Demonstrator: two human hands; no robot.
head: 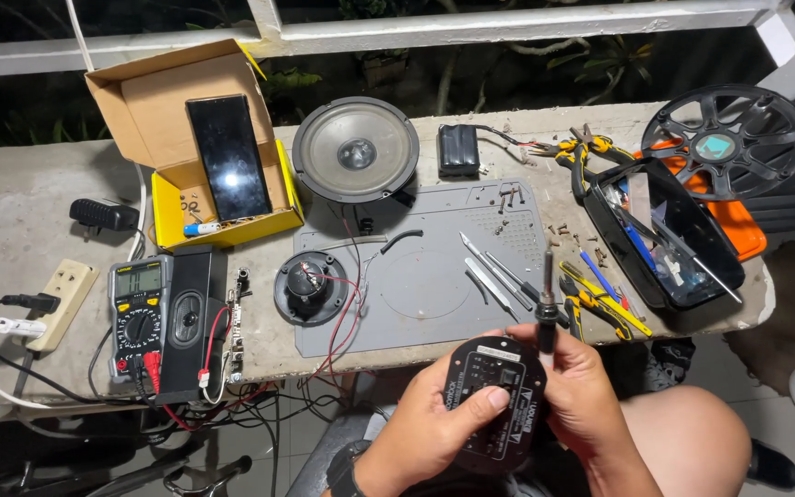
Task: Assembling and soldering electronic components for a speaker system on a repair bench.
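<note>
Bench inventory, left to right. At nine o'clock: a cream power strip [59, 305] with a black plug in it, a black adapter [103, 214] above it near ten o'clock, then a yellow-trimmed multimeter [138, 316] touching a tall black speaker box [190, 322], red leads trailing off the edge. At eleven o'clock: an open cardboard box [169, 120] with a dark phone [229, 156] leaning inside. Centre: a grey work mat [434, 285], a small black tweeter [311, 287] on its nine o'clock edge, a large round speaker [355, 149] just beyond its twelve o'clock edge, a black battery pack [458, 149] beside that, and several slim metal picks [489, 274] lying on the mat. At six o'clock: my left hand [430, 425] clamps the round black circuit plate [497, 403] from below, thumb pressed on its face. My right hand [581, 391] is closed around a black-handled driver [547, 313], shaft pointing toward twelve o'clock, just beside the plate's upper right rim; whether the handle touches the plate I cannot tell. At three o'clock: yellow-handled pliers [600, 308], a black tray [664, 235] of small tools, more pliers [580, 152] at one o'clock, and a black spoked grille [725, 140] on an orange lid [743, 225] at two o'clock.
</note>
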